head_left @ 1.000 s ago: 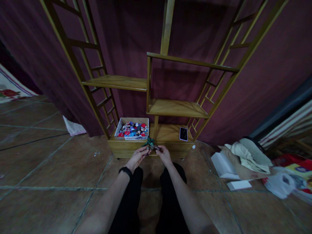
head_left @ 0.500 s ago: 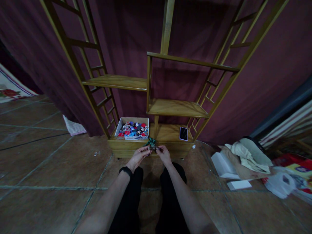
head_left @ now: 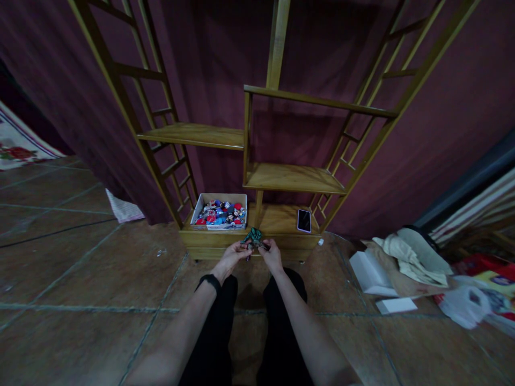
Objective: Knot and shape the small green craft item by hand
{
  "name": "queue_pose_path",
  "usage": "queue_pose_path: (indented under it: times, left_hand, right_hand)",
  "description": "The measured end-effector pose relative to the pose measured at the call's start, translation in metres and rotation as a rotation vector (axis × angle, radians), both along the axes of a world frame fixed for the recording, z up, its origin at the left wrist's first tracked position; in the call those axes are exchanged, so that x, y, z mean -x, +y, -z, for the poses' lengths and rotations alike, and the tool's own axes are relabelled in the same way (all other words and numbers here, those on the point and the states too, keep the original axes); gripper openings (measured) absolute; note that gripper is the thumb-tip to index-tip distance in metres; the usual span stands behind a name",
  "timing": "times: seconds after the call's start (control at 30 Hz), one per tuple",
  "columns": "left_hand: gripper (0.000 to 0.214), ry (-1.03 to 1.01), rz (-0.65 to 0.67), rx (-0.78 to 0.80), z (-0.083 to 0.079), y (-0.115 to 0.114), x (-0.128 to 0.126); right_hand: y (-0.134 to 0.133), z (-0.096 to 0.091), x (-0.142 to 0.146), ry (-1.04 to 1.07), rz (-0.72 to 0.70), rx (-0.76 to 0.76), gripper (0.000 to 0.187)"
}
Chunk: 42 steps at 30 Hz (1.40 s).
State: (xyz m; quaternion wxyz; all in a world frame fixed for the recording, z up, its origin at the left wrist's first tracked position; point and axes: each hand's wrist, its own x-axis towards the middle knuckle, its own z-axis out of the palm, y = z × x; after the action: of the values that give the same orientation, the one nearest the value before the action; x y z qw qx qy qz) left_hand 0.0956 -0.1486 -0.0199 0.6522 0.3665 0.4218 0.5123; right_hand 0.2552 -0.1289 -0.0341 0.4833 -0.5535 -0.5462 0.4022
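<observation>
Between my two hands is a small dark-green figure [head_left: 253, 235] with some dark brown parts; its exact kind is too small to make out. My left hand [head_left: 232, 255], with a black band on the wrist, pinches its left side. On the other side, the fingers of my right hand [head_left: 272, 256] are closed on a dark part of it. Just beyond, a shallow cardboard box [head_left: 223, 227] full of small red, blue and white figures stands on the low shelf.
A wooden shelf unit [head_left: 295, 178] rises in front of me. On its low right level lies a phone [head_left: 304, 221]. White boxes [head_left: 368, 274], a cream cloth [head_left: 414, 262] and a plastic bag [head_left: 464, 303] lie on the floor at right. A dark red curtain [head_left: 217, 64] hangs behind.
The green figure has turned slightly in my fingers and shows more of its green part. Both hands keep hold of it, and the view has shifted a little.
</observation>
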Motion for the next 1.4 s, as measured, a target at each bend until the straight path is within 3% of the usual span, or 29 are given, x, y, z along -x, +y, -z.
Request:
queue_pose_path:
  times: [0.5, 0.9, 1.4]
  left_hand:
    - [0.050, 0.008, -0.041, 0.057, 0.004, 0.001, -0.001]
    - [0.045, 0.065, -0.098, 0.037, 0.001, 0.004, 0.001]
    - [0.048, 0.145, -0.260, 0.002, -0.004, 0.003, -0.005]
  right_hand:
    - [0.003, 0.003, 0.002, 0.069, 0.014, -0.030, 0.021]
    - [0.009, 0.017, 0.004, 0.212, 0.012, 0.002, 0.022]
    - [0.004, 0.004, 0.006, 0.316, -0.032, 0.008, 0.020]
